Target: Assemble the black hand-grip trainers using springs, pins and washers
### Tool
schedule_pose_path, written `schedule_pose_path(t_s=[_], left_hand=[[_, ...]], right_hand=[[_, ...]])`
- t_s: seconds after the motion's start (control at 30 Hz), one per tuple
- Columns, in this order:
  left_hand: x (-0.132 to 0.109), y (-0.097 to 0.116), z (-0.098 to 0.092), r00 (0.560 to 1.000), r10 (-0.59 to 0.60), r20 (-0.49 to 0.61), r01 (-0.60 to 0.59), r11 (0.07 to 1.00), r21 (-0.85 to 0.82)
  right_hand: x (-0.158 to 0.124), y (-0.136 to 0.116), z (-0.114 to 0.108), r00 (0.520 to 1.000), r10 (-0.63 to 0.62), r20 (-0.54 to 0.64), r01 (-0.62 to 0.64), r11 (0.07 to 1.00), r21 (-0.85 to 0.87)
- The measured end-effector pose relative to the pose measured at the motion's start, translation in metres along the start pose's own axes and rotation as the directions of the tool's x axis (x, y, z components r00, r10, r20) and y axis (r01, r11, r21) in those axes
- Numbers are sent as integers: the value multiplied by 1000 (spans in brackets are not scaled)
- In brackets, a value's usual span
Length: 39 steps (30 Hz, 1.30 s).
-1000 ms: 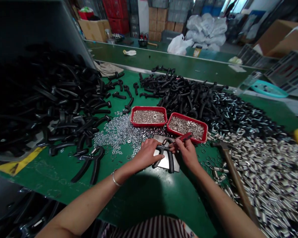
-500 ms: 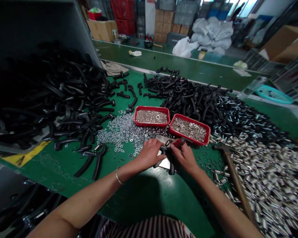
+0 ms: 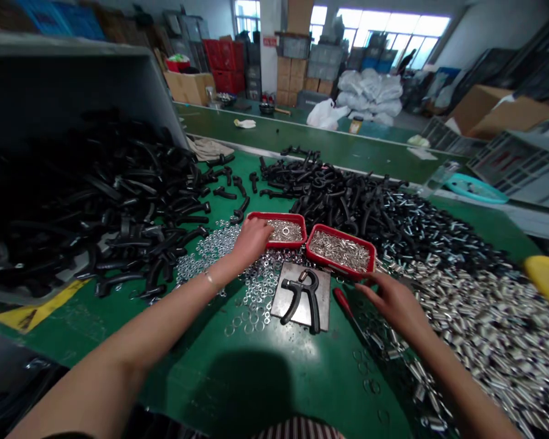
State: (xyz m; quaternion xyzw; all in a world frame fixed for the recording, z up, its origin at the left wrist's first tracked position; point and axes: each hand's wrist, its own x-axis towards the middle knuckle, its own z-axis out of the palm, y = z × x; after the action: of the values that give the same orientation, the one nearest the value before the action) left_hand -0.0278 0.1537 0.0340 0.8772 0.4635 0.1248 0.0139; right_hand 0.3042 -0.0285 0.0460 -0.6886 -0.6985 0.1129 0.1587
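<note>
My left hand (image 3: 251,241) reaches over the left end of a red tray (image 3: 279,245) of tiny metal parts; its fingers are drawn together and their tips are partly hidden. My right hand (image 3: 398,302) hovers with fingers stretched apart by the near right corner of a second red tray (image 3: 341,268), which holds small metal pins. Between the hands, a black hand grip strengthener (image 3: 313,299) with two handles and a small spring near the top lies on a square metal plate (image 3: 281,305). A red-handled tool (image 3: 343,302) rests on the table right of the plate.
Small silvery nuts and rings (image 3: 256,292) are scattered left of the plate. Black handles (image 3: 146,201) spill from a grey bin at left, and more black handles (image 3: 333,189) are heaped behind the trays. A large pile of metal sleeves (image 3: 494,329) covers the right side.
Both hands have let go of the hand grip strengthener. My left hand has moved up and left to the tray; my right hand has moved right, leaving the red-handled tool on the table.
</note>
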Motion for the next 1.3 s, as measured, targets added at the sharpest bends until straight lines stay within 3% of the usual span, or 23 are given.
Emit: schedule_pose_path(t_s=[0.13,0.27,0.37,0.5,0.6,0.67,0.8,0.87,0.97,1.07,1.2,1.3], left_hand=[[37,-27,3,995,-92,26,87,986,145],[32,-25,12,995,-83,-45,90,980,177],[24,-21,15,993,-92,-79,106,976,191],[27,-24,19,990,-107,-87,120,978,169],[31,-31,24,988,-115,-107,122,990,66],[28,-34,23,972,-153,-178,138,986,-93],[-4,-22,9,914,-269,-303,116,891,-438],[-28,-5,1,926,-284,-247,105,825,-555],[-59,20,-1,951,-300,-77,172,718,-675],[-73,37,5,967,-253,28,198,677,-709],[-75,49,10,987,-155,42,142,718,-682],[-76,59,6,985,-161,55,153,692,-706]], right_hand=[[65,-56,5,979,-205,21,206,978,-22],[141,-113,35,950,-311,22,311,940,-143],[184,-131,59,945,-324,55,328,934,-142],[207,-128,82,955,-291,61,296,949,-107],[208,-121,91,962,-271,42,273,960,-62],[207,-118,94,965,-259,25,260,965,-27],[207,-115,99,968,-249,-6,249,966,65],[208,-114,100,968,-249,-19,249,960,128],[210,-113,99,970,-235,-56,241,941,238],[202,-111,87,972,-201,-121,232,906,355],[153,-99,62,968,-141,-208,226,851,475],[89,-83,53,989,-59,-138,134,760,636]])
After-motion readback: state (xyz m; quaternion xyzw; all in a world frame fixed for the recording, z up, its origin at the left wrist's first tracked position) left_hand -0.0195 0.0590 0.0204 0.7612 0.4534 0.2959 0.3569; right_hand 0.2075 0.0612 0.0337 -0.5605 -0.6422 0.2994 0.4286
